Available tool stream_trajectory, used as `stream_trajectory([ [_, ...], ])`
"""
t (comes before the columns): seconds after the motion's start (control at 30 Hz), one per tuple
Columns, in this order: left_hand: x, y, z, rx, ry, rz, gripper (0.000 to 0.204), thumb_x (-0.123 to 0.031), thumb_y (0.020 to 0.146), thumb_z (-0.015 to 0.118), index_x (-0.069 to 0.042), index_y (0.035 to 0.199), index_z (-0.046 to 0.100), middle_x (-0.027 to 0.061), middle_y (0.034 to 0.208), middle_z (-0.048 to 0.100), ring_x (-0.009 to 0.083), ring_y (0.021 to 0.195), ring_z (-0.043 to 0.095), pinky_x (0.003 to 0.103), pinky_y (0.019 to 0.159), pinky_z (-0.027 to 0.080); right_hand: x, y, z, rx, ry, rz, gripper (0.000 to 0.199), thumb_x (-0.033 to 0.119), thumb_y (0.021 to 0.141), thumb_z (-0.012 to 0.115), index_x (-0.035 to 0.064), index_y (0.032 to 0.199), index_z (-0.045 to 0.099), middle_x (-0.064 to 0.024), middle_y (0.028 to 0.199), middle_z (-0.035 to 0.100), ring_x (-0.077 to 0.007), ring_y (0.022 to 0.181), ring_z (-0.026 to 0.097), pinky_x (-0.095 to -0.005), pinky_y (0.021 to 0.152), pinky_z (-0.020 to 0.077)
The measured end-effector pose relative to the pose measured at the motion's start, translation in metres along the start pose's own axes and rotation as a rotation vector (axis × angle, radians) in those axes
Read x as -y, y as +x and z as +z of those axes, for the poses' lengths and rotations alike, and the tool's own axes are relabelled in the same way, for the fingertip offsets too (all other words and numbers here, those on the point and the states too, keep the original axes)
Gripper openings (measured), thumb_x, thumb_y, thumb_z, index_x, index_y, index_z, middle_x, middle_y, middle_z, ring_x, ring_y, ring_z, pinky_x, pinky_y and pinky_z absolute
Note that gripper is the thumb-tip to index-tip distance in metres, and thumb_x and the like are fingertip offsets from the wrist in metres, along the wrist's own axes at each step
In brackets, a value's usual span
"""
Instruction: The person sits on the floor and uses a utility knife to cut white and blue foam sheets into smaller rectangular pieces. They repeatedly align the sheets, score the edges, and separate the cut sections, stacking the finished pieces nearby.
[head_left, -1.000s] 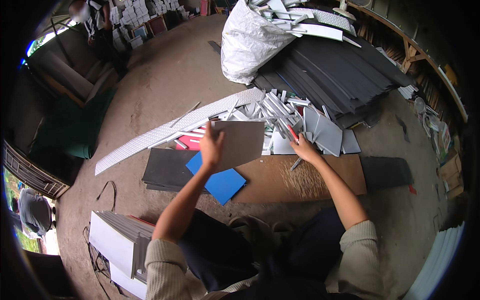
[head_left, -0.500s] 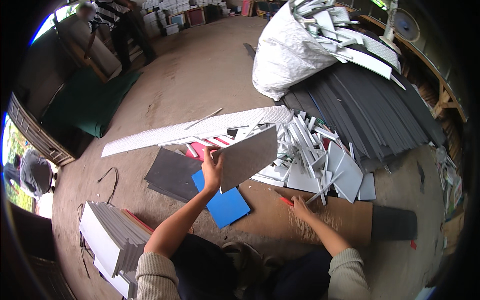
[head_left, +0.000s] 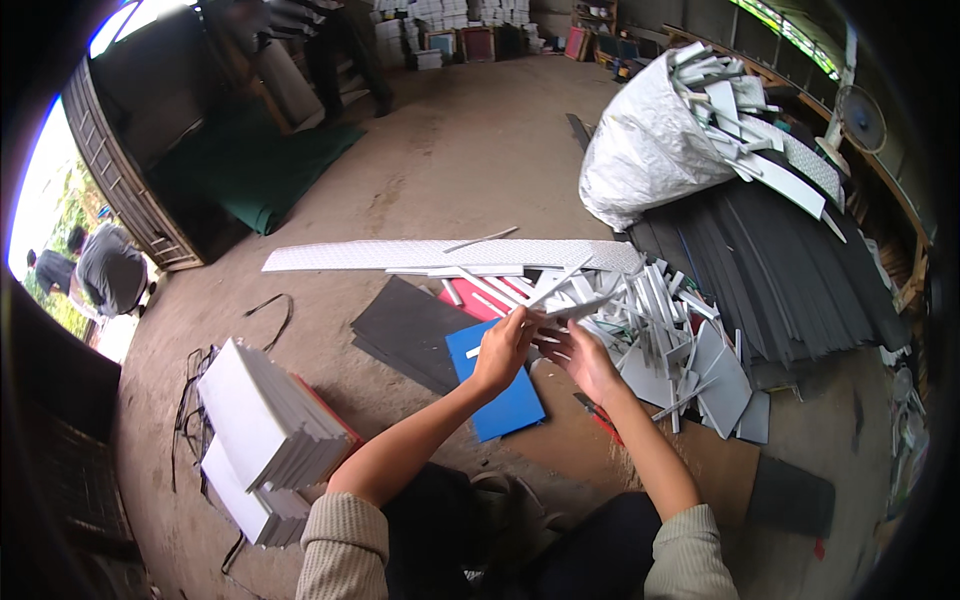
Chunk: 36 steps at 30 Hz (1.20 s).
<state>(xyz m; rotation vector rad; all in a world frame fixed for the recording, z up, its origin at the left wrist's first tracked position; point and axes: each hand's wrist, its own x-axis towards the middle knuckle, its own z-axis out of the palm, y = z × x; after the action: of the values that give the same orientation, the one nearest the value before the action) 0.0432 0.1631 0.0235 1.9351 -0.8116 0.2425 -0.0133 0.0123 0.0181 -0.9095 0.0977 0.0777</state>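
Note:
A thin grey-white foam sheet point(head_left: 582, 308) is tilted nearly edge-on above the pile of offcuts. My left hand point(head_left: 505, 348) is closed on its near end. My right hand point(head_left: 585, 362) is beside it with its fingers apart, at the sheet's near side; whether they touch it is hard to tell. A red-handled cutter point(head_left: 603, 424) lies on the brown board point(head_left: 685, 462), just under my right wrist. Below my left hand is a blue sheet point(head_left: 512, 408), partly over dark grey sheets point(head_left: 415, 325).
White offcut strips point(head_left: 655, 310) are heaped beyond my hands, by a long white textured strip point(head_left: 400, 256). Stacked white sheets point(head_left: 265, 415) stand at left. A stuffed white sack point(head_left: 650, 150) rests on black sheets point(head_left: 770, 270). People point(head_left: 110, 270) are at the far left.
The cutter has left my right hand and lies on the board. My right hand has moved up beside my left, and the sheet has turned from broad face to nearly edge-on. The view has shifted.

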Motion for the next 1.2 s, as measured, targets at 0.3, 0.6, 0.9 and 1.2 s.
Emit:
stream_trajectory([
  [0.3,-0.029,-0.035,-0.08,-0.098,-0.151,0.2,0.027,-0.011,0.083,0.053,0.002,0.105,0.043,0.0154,0.11,0.054,0.0333,0.1,0.052,0.038,0.086,0.039,-0.014,-0.019,0.118,-0.066,-0.038,-0.199,0.031,0.016,0.09,0.045,0.0061,0.119,0.044,-0.0053,0.099,0.053,-0.0129,0.087,0.053,-0.0289,0.078,0.0463],
  [0.6,-0.056,-0.038,-0.098,0.0,-0.033,0.272,0.033,-0.018,0.082,0.052,-0.002,0.11,0.044,0.0141,0.107,0.052,0.0295,0.105,0.045,0.038,0.096,0.028,-0.013,-0.039,0.124,-0.185,-0.147,-0.294,0.043,0.004,0.083,0.048,0.004,0.125,0.038,-0.0072,0.102,0.054,-0.0139,0.085,0.056,-0.0293,0.071,0.05],
  [0.9,-0.006,-0.028,-0.14,-0.436,0.577,-0.09,0.061,-0.025,0.076,0.063,-0.011,0.126,0.03,0.016,0.129,0.026,0.0331,0.12,0.028,0.05,0.097,0.023,-0.03,0.004,0.102,-0.027,-0.154,-0.277,0.051,-0.004,0.077,0.048,0.0046,0.126,0.036,-0.0074,0.105,0.056,-0.0141,0.089,0.056,-0.0291,0.071,0.0471],
  [1.2,0.032,-0.147,-0.291,-0.587,0.333,-0.496,0.047,-0.021,0.087,0.051,-0.004,0.126,0.032,0.0181,0.088,0.054,0.0294,0.076,0.057,0.037,0.072,0.044,-0.135,0.043,0.211,0.416,-0.309,0.016,0.052,0.004,0.078,0.05,0.0014,0.128,0.036,-0.0071,0.111,0.052,-0.0134,0.097,0.053,-0.0266,0.083,0.0438],
])
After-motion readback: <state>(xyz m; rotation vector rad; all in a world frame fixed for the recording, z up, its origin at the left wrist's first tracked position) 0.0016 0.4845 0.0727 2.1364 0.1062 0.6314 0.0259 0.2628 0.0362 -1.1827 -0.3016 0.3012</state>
